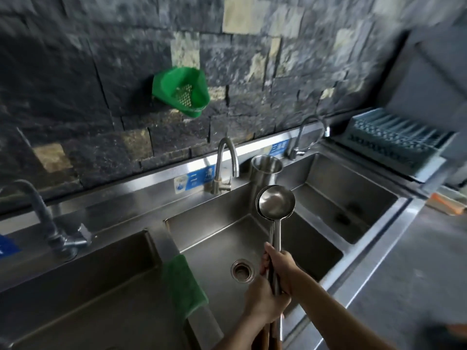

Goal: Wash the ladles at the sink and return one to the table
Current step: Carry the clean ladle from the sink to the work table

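- Gripping the ladles (275, 202) by their bundled handles, both hands hold them upright over the middle basin of the steel sink (214, 228).
- The right hand (283, 269) sits higher on the handles, its fingers wrapped round the steel shafts.
- The left hand (262, 301) sits just below it, fingers curled round the same handles where brown wooden grips begin.
- The bowls are nested one behind another, so their count cannot be told; the front bowl faces the camera, above the divider between the middle and right basins.
- A drain (242, 270) lies in the middle basin floor, just left of the hands.
- A curved tap (227, 162) stands behind that basin, with a steel cup (266, 166) beside it on the rear ledge.
- A green cloth (184, 284) drapes over the divider between the left and middle basins.
- A green strainer basket (182, 90) hangs on the dark stone wall.
- A blue-grey dish rack (394, 140) sits at the far right, past the third basin.
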Tool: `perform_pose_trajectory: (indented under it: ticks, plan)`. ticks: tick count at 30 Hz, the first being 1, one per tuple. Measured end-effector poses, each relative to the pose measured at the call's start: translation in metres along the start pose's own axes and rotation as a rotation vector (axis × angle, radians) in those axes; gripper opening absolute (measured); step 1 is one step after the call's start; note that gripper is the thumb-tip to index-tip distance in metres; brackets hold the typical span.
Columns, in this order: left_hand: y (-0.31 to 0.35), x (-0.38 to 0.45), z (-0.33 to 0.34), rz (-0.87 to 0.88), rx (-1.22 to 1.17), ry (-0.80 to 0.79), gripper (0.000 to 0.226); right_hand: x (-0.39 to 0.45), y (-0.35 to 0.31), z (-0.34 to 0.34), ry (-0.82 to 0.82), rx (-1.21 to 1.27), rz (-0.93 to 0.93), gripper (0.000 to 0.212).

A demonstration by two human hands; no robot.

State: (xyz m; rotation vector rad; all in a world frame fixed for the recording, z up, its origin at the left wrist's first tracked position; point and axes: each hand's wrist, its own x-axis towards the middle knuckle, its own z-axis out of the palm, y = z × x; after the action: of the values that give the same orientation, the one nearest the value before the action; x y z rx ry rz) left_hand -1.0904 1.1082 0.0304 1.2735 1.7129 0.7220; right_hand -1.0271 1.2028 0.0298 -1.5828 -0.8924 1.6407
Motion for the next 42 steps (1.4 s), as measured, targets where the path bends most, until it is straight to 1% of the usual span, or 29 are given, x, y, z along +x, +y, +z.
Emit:
perform_pose_trajectory:
  ticks: [4, 6, 9, 12, 17, 21, 24, 25, 27, 28, 30, 31, 33, 35, 38, 42]
  plan:
    - [0.024, -0.028, 0.0, 0.123, -0.03, -0.059, 0.057, -0.04, -0.019, -0.022, 0.057, 0.076, -0.066, 0.034]
    - [0.038, -0.04, 0.001, 0.19, -0.01, -0.076, 0.06, -0.062, -0.03, -0.033, 0.078, 0.117, -0.104, 0.033]
    - [0.062, -0.06, 0.001, 0.262, -0.017, -0.133, 0.058, -0.096, -0.045, -0.05, 0.092, 0.171, -0.154, 0.031]
    - [0.081, -0.074, 0.006, 0.306, -0.013, -0.172, 0.072, -0.123, -0.057, -0.067, 0.137, 0.239, -0.201, 0.029]
    - [0.116, -0.097, 0.023, 0.401, 0.045, -0.24, 0.076, -0.163, -0.074, -0.105, 0.221, 0.263, -0.284, 0.026]
    - [0.144, -0.119, 0.04, 0.445, 0.086, -0.296, 0.068, -0.197, -0.084, -0.139, 0.275, 0.265, -0.34, 0.026]
    - [0.159, -0.142, 0.055, 0.454, 0.108, -0.32, 0.07, -0.223, -0.083, -0.164, 0.324, 0.248, -0.393, 0.028]
    - [0.161, -0.147, 0.06, 0.469, 0.104, -0.328, 0.066, -0.23, -0.082, -0.17, 0.334, 0.249, -0.404, 0.028]
    - [0.167, -0.169, 0.071, 0.498, 0.106, -0.36, 0.055, -0.254, -0.076, -0.186, 0.372, 0.253, -0.431, 0.027]
    - [0.168, -0.179, 0.078, 0.507, 0.104, -0.378, 0.059, -0.266, -0.072, -0.194, 0.391, 0.257, -0.443, 0.027]
    - [0.17, -0.201, 0.094, 0.531, 0.112, -0.412, 0.077, -0.293, -0.061, -0.21, 0.435, 0.259, -0.461, 0.027]
    - [0.171, -0.212, 0.102, 0.537, 0.126, -0.433, 0.082, -0.306, -0.056, -0.217, 0.462, 0.26, -0.466, 0.027]
    - [0.172, -0.241, 0.113, 0.559, 0.159, -0.475, 0.083, -0.337, -0.042, -0.231, 0.517, 0.27, -0.468, 0.027]
    - [0.172, -0.277, 0.123, 0.619, 0.158, -0.527, 0.079, -0.374, -0.027, -0.242, 0.564, 0.298, -0.475, 0.027]
    - [0.17, -0.333, 0.141, 0.654, 0.141, -0.602, 0.074, -0.43, 0.0, -0.26, 0.672, 0.306, -0.477, 0.027]
    - [0.158, -0.411, 0.172, 0.796, 0.099, -0.74, 0.079, -0.504, 0.049, -0.293, 0.797, 0.305, -0.491, 0.029]
